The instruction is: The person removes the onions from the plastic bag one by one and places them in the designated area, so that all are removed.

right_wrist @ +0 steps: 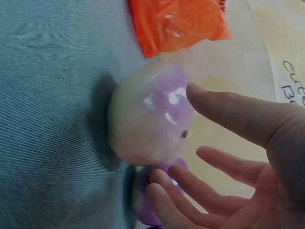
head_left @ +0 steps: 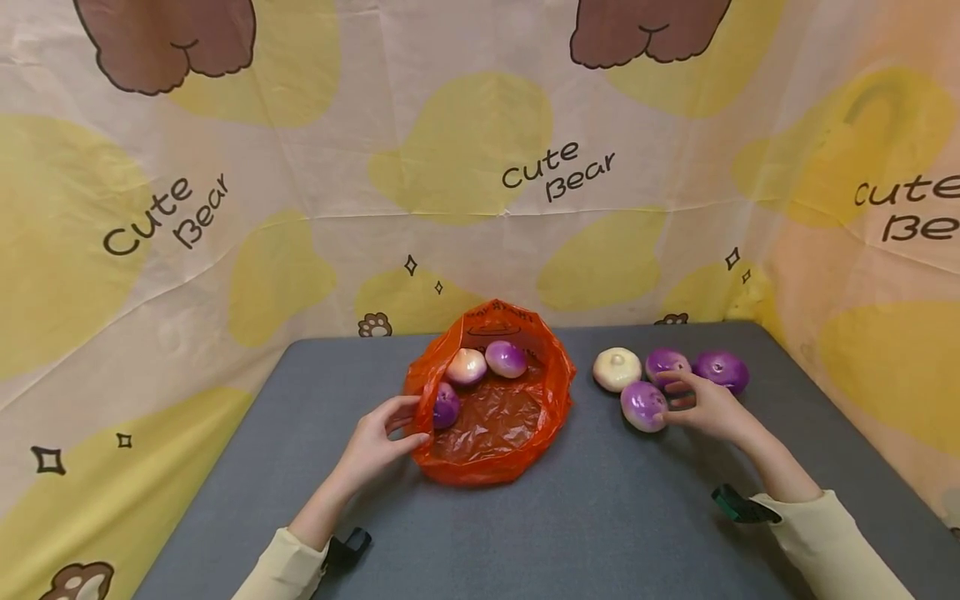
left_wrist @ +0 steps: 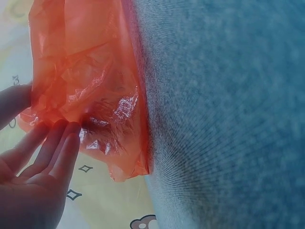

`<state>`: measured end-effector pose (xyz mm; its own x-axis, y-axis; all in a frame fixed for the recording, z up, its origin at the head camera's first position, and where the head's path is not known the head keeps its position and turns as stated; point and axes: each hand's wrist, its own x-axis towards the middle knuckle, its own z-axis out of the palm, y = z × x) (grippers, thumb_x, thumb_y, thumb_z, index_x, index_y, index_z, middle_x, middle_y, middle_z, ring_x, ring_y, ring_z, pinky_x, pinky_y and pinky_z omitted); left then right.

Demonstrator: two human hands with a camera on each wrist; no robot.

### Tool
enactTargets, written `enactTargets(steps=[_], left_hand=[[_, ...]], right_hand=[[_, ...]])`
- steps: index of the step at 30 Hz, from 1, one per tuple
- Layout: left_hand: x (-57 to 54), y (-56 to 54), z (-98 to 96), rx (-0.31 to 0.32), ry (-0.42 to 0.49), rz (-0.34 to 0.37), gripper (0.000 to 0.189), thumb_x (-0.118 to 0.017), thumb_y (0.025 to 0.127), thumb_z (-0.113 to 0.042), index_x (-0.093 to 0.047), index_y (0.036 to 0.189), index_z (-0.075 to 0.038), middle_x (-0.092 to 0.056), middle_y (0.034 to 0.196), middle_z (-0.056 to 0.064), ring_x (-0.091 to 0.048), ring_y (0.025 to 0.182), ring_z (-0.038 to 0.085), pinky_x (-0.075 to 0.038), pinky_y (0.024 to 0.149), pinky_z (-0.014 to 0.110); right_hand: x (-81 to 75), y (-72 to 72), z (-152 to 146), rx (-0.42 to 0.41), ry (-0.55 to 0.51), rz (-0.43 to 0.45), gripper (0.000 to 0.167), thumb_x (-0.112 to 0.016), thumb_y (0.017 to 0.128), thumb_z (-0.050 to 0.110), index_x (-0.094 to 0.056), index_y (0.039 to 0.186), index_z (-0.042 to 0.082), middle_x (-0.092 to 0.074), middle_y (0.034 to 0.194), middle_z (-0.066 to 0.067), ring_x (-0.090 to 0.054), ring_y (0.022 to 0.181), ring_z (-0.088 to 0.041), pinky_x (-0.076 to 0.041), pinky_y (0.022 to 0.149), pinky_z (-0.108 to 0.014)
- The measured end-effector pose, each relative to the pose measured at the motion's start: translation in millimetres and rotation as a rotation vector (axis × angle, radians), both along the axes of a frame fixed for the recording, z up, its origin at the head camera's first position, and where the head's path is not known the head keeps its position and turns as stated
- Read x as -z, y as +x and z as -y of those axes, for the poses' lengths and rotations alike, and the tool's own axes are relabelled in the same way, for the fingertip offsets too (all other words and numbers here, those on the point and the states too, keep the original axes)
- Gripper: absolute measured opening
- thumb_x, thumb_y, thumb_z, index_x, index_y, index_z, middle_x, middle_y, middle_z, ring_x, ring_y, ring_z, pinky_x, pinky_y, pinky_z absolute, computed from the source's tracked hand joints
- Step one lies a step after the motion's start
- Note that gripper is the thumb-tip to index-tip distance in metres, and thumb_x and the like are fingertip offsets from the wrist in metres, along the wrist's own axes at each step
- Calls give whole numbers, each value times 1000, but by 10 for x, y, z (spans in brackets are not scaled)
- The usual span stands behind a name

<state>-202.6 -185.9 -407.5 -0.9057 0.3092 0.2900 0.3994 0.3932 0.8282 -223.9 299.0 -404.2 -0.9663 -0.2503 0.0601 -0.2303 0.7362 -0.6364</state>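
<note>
My left hand (head_left: 378, 437) grips the left side of an orange-red plastic bag (head_left: 551, 400), thumb and fingertips at its wall. The bag stands with its wide mouth toward me. Inside sit two purple-and-white turnips (head_left: 506, 359) and a paler one (head_left: 467, 367). My right hand (head_left: 708, 404) reaches over the nearest turnip (head_left: 643, 407) of a group to the right, its thumb right at the skin and the other fingers spread loosely. In the right wrist view, that turnip (right_wrist: 147, 114) stands between the bag and my fingers, a second purple turnip (right_wrist: 147, 195) beyond it.
Beside my right hand lie a cream-white turnip (head_left: 617, 370) and two purple ones (head_left: 722, 371), close together. Everything stands on a grey-blue table (head_left: 525, 542). A patterned cloth (head_left: 465, 150) hangs along its back and sides.
</note>
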Motion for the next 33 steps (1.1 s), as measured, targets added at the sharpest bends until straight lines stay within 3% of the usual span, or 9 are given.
enactTargets(steps=[11, 33], left_hand=[[25, -3, 4, 0, -5, -2, 49, -76, 77, -2, -56, 122, 5, -62, 117, 23, -61, 107, 36, -48, 93, 51], [3, -10, 6, -20, -21, 27, 49, -76, 78, -3, -55, 122, 4, -62, 116, 23, -62, 107, 36, -48, 93, 52]], right_hand=[[177, -10, 68, -11, -5, 11, 69, -79, 76, 28, -49, 130, -3, -58, 119, -31, -65, 97, -40, -55, 81, -49], [187, -18, 195, -24, -51, 34, 70, -79, 77, 28, -47, 132, -1, -57, 121, -31, -65, 100, -38, -56, 80, -46]])
